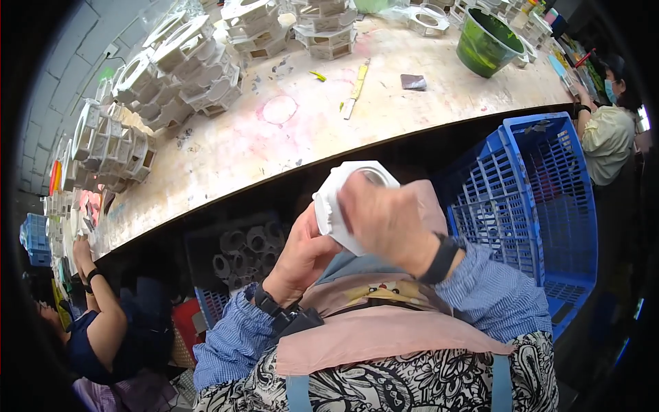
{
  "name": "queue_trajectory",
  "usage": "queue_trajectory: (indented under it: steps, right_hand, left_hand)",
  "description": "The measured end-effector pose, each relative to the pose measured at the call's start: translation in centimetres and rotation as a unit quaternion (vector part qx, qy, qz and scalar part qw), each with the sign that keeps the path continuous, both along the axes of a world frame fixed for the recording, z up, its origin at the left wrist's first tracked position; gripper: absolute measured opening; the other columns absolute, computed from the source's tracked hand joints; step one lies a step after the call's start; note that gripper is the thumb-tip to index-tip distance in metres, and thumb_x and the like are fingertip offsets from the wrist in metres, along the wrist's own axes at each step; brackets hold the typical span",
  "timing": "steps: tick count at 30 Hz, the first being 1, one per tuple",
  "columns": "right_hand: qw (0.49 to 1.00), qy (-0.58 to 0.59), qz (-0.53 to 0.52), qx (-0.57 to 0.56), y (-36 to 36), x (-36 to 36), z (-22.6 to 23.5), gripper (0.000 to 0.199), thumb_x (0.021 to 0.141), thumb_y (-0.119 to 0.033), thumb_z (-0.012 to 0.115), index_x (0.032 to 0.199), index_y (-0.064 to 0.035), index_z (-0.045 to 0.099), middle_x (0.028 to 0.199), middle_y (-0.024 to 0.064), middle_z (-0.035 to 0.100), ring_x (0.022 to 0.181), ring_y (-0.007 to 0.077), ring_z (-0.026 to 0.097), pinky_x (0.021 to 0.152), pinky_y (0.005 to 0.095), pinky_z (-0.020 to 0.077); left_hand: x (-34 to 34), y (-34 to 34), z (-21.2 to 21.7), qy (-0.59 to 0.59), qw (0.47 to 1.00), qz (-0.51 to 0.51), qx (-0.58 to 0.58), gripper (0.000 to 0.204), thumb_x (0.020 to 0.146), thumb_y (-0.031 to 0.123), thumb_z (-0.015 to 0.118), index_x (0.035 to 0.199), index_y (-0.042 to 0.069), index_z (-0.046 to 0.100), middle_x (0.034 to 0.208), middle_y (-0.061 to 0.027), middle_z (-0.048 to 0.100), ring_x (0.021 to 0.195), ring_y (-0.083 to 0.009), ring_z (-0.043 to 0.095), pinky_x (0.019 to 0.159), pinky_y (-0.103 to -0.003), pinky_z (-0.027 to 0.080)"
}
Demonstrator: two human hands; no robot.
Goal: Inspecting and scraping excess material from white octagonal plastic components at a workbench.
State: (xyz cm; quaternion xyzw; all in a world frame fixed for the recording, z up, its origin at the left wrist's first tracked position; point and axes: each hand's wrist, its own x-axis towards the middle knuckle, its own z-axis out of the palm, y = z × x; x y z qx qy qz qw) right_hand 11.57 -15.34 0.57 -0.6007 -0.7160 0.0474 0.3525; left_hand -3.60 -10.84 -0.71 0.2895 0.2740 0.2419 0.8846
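Note:
A white, many-sided casting [332,209] with a round opening is held in front of my apron, off the table edge. My left hand [301,255] grips it from the left and below, thumb against its near side. Across its right side and face lies my right hand [395,218], blurred by motion, with its fingers curled in. Whatever those fingers hold, if anything, is hidden. On the table ahead are a small dark square of sandpaper [413,82] and a paint-smeared flat tool [356,91].
Stacks of similar white castings [180,72] line the left and back of the stained table [268,147]. A green-smeared tub [486,42] stands at the back right. Beside me on the right is a blue crate [525,199]. People work at left [103,323] and right [607,137].

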Motion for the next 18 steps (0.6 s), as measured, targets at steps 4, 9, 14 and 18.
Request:
queue_trajectory:
  steps: [4,9,14,18]
  right_hand:
    - [0.993,0.026,0.111,-0.027,-4.0,-0.6,-0.4,0.014,0.082,-0.007,0.06,0.092,-0.0052,0.051,0.064,0.0083,0.056,0.055,0.0246,0.062,0.047,0.035,0.0469]
    - [0.995,0.086,0.052,-0.029,-4.2,0.3,1.1,0.015,0.088,-0.009,0.061,0.1,-0.0057,0.054,0.057,0.0075,0.057,0.05,0.0236,0.06,0.047,0.0353,0.0457]
    - [0.988,0.123,0.081,-0.05,-3.6,-0.2,1.9,0.016,0.089,-0.005,0.06,0.103,-0.0043,0.053,0.056,0.0063,0.057,0.05,0.0233,0.06,0.047,0.0334,0.0453]
    - [0.987,0.138,0.069,-0.032,-3.8,-0.4,1.6,0.015,0.089,-0.007,0.06,0.101,-0.0063,0.052,0.057,0.0078,0.056,0.048,0.0245,0.059,0.043,0.0352,0.0415]
  left_hand:
    - [-0.9,0.9,-0.5,-0.028,1.0,0.012,0.006,0.08,0.059,-0.015,0.049,0.136,0.0,0.038,0.128,-0.0107,0.054,0.121,-0.0218,0.052,0.106,-0.036,0.039]
    - [-1.4,1.0,-0.2,-0.054,0.998,0.034,0.01,0.08,0.059,-0.012,0.049,0.137,-0.001,0.037,0.129,-0.0117,0.054,0.122,-0.0229,0.051,0.108,-0.036,0.036]
    - [-1.8,1.2,0.6,-0.1,0.994,0.049,0.002,0.078,0.062,-0.007,0.053,0.138,-0.001,0.036,0.129,-0.0126,0.053,0.122,-0.0236,0.051,0.108,-0.037,0.036]
    - [-2.0,0.9,0.8,-0.097,0.994,0.047,0.008,0.075,0.067,-0.002,0.061,0.138,-0.001,0.035,0.128,-0.013,0.054,0.12,-0.0233,0.052,0.107,-0.037,0.037]
